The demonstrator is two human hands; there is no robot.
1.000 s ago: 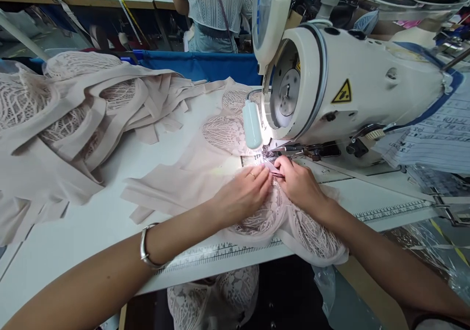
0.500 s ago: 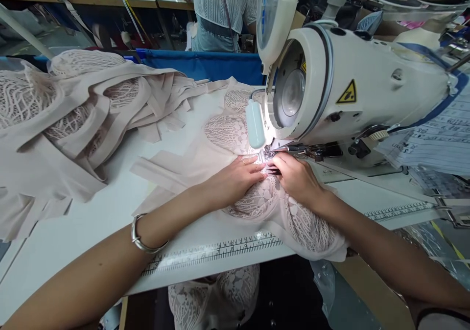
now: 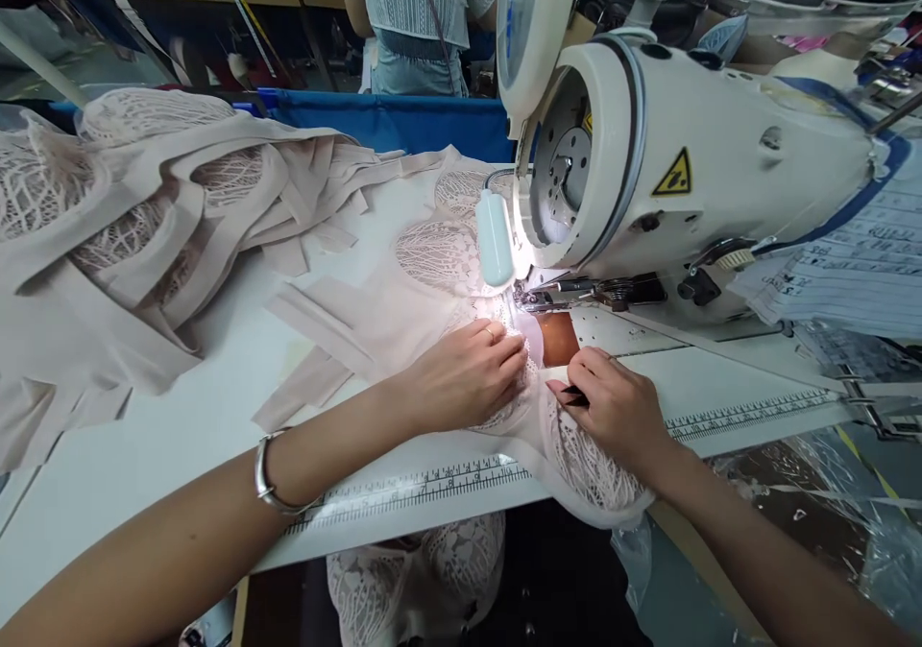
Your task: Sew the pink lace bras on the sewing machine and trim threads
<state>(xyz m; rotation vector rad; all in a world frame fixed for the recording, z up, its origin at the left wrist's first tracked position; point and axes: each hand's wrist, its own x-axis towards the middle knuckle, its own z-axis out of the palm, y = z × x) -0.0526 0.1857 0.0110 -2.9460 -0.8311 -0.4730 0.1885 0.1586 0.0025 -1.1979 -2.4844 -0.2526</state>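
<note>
A pale pink lace bra [image 3: 439,253] lies on the sewing table, its cups running under the machine's needle area. My left hand [image 3: 479,369] rests on the bra just in front of the presser foot [image 3: 529,299], fingers curled and pinching the lace edge. My right hand [image 3: 616,402] is closed around small dark thread snips [image 3: 574,396], whose pointed blades stick out toward the left. Its fingers are at the border of the near lace cup [image 3: 587,455]. The grip of the snips is hidden in the palm.
The sewing machine head [image 3: 691,148] stands at right with a small lamp [image 3: 494,239] beside the needle. A pile of lace bras [image 3: 165,215] covers the left of the table. A ruler strip [image 3: 432,484] runs along the front edge. Another person [image 3: 418,23] sits beyond the blue cloth bin [image 3: 389,119].
My right hand with the snips has drawn back from the needle area toward the right and nearer me. My left fingers have curled in on the lace. A brown patch of machine bed now shows.
</note>
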